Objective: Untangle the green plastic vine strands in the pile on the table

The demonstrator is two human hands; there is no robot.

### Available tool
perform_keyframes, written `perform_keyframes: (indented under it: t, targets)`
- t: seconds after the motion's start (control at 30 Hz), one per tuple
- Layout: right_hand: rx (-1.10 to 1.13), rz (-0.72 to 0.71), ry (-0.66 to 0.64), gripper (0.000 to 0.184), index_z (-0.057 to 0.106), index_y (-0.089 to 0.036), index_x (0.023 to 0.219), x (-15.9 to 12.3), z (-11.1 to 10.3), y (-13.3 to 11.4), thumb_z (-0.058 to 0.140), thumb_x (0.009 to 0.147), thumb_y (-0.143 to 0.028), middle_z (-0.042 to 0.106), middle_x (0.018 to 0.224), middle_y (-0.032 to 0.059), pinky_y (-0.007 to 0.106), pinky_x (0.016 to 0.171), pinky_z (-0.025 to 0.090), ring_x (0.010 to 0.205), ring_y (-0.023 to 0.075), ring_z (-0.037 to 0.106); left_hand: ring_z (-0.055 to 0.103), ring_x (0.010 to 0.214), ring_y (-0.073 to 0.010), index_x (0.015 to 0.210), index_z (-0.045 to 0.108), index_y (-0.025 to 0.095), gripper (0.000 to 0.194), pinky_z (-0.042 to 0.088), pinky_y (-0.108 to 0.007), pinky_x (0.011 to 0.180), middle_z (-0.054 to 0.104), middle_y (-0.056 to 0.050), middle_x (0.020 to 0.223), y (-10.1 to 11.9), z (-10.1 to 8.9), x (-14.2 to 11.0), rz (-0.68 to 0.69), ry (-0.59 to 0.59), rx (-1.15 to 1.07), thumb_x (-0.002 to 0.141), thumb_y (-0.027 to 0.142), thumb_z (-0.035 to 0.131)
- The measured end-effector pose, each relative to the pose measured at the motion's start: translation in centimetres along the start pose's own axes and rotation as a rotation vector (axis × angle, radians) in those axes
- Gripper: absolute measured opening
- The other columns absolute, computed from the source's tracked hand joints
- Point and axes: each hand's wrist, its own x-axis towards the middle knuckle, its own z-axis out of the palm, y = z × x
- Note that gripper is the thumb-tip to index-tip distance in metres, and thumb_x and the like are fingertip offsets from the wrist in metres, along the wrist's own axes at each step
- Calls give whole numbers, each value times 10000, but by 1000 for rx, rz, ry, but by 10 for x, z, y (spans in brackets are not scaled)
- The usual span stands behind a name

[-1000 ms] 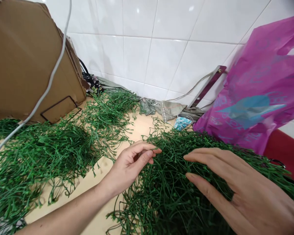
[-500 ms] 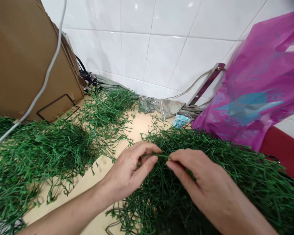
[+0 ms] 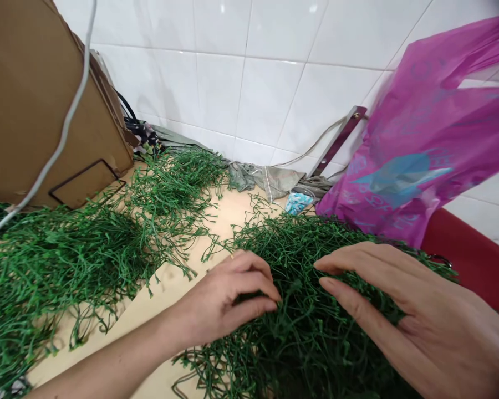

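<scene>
At the near edge of the pale tabletop [image 3: 170, 293], the person's two bare hands rest apart on a dense heap of thin green plastic vine strands [image 3: 299, 338]. The left hand [image 3: 228, 299] is curled against the heap's left side, its fingers bent in among the strands; whether they pinch one, I cannot tell. The right hand [image 3: 403, 316] lies open and spread on top of the heap, its fingers pressing down on the tangle.

Just left of the hands, a wide mat of the same green strands [image 3: 66, 266] covers the table, and a smaller clump [image 3: 178, 188] reaches back toward the wall. Behind them, a large brown cardboard panel [image 3: 37, 105] stands at the far left, crossed by a white cable [image 3: 62, 122]. Along the white glazed tile wall [image 3: 266, 72] lie a crumpled grey-green cloth [image 3: 266, 180] and a small blue packet [image 3: 297, 203], near a slanted purple metal bracket [image 3: 339, 138]. A magenta plastic carrier bag [image 3: 424, 149] with blue print hangs at right, above a dark red surface [image 3: 469, 260].
</scene>
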Motion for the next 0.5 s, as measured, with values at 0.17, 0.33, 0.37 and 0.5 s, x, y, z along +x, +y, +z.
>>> perform_keyframes:
  t: [0.17,0.33,0.37,0.5]
  targets:
    - [70,-7,27,166,614,-320,1091,13,9,-21,510,1012,-422,704,1064,-19,268,818,518,925,162,684,651,822,-112,873,719,199,166,499,-194,755,723,-16,897,-5,-9,4,-277,500,-710,882,364,738]
    - [129,25,85,176,611,-306,1132,19,23,-24,515,1010,-389,691,1111,2,261,889,520,1006,164,677,701,743,-112,820,720,171,254,571,-202,720,748,-8,836,-6,-11,8,-430,639,-1125,718,332,888]
    - [143,33,79,172,616,-305,1127,20,25,-24,519,1008,-383,690,1113,4,261,885,524,1010,164,678,705,743,-112,818,721,169,245,574,-201,722,747,-6,820,-5,-11,8,-426,626,-1137,725,325,884]
    - [251,71,36,163,643,-293,1088,20,35,-25,597,955,-375,695,1090,12,274,856,540,974,173,676,689,705,-77,806,710,167,190,545,-156,700,728,21,780,-5,-9,6,-356,559,-1075,771,286,854]
